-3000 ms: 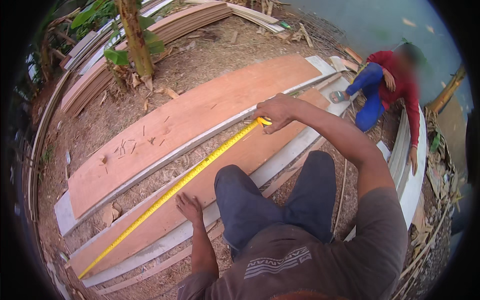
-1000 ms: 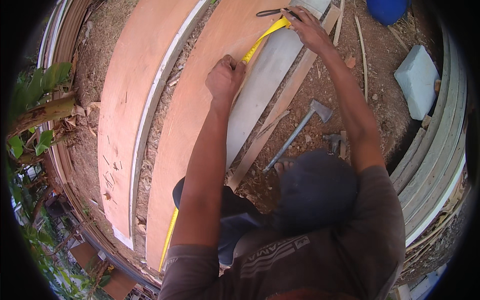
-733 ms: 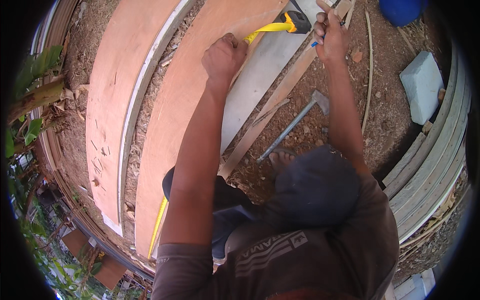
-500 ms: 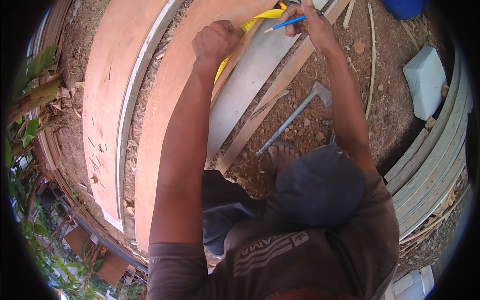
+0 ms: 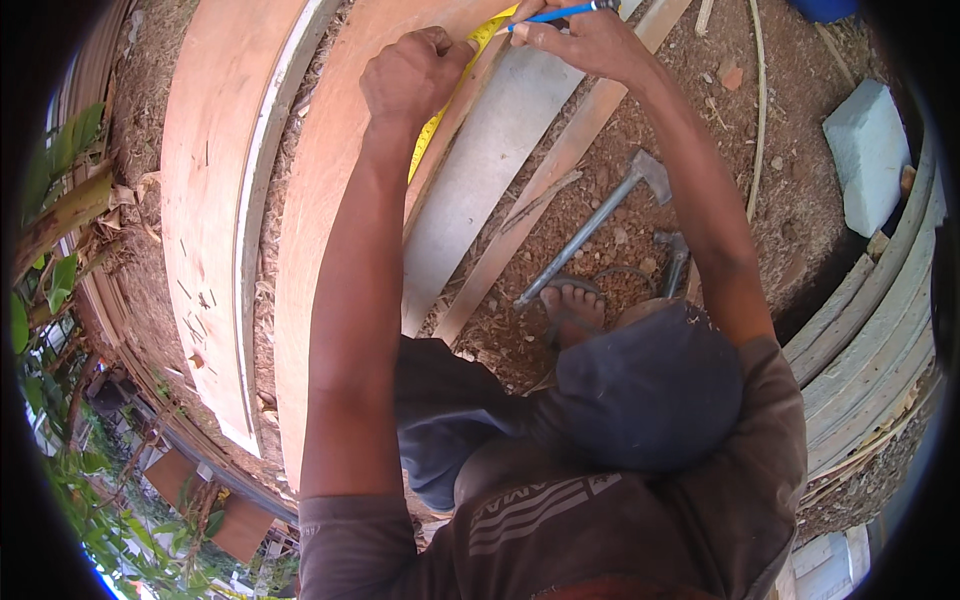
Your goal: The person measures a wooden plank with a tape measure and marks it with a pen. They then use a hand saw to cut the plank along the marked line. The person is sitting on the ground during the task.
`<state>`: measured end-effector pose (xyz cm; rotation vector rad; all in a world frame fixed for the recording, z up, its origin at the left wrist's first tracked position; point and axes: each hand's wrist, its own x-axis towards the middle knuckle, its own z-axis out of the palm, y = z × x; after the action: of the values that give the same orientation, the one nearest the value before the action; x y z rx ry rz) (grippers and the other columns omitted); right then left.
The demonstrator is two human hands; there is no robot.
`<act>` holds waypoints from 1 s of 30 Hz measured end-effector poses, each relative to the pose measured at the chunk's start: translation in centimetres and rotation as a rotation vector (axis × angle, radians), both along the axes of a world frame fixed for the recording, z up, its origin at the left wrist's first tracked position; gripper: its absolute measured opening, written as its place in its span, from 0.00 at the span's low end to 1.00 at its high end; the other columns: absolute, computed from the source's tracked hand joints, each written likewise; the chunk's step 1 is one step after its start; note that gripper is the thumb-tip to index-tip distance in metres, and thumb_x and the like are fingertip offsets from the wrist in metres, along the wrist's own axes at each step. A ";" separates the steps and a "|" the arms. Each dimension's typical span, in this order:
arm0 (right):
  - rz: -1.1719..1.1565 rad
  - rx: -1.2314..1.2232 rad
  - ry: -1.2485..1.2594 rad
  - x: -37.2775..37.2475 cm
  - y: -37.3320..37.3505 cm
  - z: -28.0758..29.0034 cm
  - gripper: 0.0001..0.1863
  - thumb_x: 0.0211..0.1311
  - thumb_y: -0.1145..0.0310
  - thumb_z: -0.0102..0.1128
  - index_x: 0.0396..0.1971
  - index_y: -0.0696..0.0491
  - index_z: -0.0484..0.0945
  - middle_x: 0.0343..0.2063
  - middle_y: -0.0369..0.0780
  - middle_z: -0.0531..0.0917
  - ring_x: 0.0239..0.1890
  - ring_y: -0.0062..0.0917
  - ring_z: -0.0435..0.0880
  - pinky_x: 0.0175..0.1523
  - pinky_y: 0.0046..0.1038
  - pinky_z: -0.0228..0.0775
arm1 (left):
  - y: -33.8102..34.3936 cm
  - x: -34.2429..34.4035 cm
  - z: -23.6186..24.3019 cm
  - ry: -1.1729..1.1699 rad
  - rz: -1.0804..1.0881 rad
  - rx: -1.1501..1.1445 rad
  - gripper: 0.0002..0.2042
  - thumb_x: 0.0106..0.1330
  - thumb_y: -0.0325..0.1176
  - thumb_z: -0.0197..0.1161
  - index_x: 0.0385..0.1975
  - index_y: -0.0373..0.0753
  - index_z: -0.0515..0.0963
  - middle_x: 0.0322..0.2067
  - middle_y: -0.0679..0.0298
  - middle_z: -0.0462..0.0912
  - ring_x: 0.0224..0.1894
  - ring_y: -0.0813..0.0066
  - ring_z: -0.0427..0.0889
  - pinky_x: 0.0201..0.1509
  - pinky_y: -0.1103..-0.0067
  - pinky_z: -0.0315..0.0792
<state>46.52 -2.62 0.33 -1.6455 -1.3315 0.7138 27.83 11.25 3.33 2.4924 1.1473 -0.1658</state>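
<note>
Pinched in the right hand (image 5: 590, 45) — fingers close together — the pencil (image 5: 562, 14) pointed left and slightly down, tip by the tape (image 5: 428, 138); half a second earlier it hung over the grey board (image 5: 490, 140). Curled, the left hand (image 5: 415, 75) held the tape, which ran lengthwise along the plank (image 5: 325, 150).
</note>
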 end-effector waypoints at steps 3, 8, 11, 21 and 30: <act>-0.008 0.154 -0.143 -0.3 0.2 -0.2 0.09 0.64 0.69 0.66 0.40 0.55 0.79 0.33 0.40 0.85 0.37 0.25 0.84 0.45 0.30 0.76 | -0.1 0.0 -0.2 -0.006 0.001 0.044 0.22 0.64 0.61 0.60 0.33 0.49 0.86 0.27 0.59 0.87 0.35 0.56 0.87 0.42 0.64 0.77; 0.011 0.126 -0.111 -1.0 0.6 -0.2 0.08 0.61 0.72 0.66 0.36 0.57 0.78 0.30 0.42 0.85 0.34 0.28 0.85 0.41 0.32 0.77 | -0.2 -0.3 -0.4 -0.081 -0.008 0.078 0.21 0.62 0.60 0.63 0.28 0.48 0.85 0.24 0.57 0.86 0.33 0.54 0.86 0.40 0.65 0.77; 0.009 0.154 -0.091 -1.6 0.6 -0.1 0.08 0.58 0.73 0.67 0.36 0.57 0.78 0.30 0.43 0.85 0.33 0.29 0.85 0.41 0.31 0.77 | -0.1 -0.4 -0.4 -0.056 -0.014 0.058 0.22 0.64 0.62 0.60 0.34 0.48 0.87 0.27 0.60 0.87 0.34 0.56 0.87 0.41 0.64 0.77; 0.001 0.100 -0.141 -1.8 0.6 0.5 0.08 0.58 0.74 0.66 0.36 0.56 0.78 0.28 0.42 0.83 0.31 0.28 0.82 0.40 0.31 0.75 | -0.1 -0.4 -1.2 -0.094 -0.034 0.124 0.22 0.64 0.63 0.61 0.32 0.50 0.87 0.24 0.61 0.86 0.31 0.59 0.86 0.38 0.65 0.77; 0.001 0.008 -0.128 -1.9 0.4 1.1 0.07 0.60 0.73 0.65 0.36 0.56 0.77 0.27 0.40 0.81 0.30 0.25 0.79 0.38 0.30 0.73 | -0.3 -0.3 -1.3 -0.062 -0.013 0.127 0.22 0.64 0.64 0.61 0.32 0.51 0.87 0.23 0.63 0.86 0.30 0.61 0.87 0.37 0.66 0.77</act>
<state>44.60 -2.19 1.45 -1.7086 -1.4232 0.6113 27.54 10.95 2.00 2.5956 1.1499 -0.0190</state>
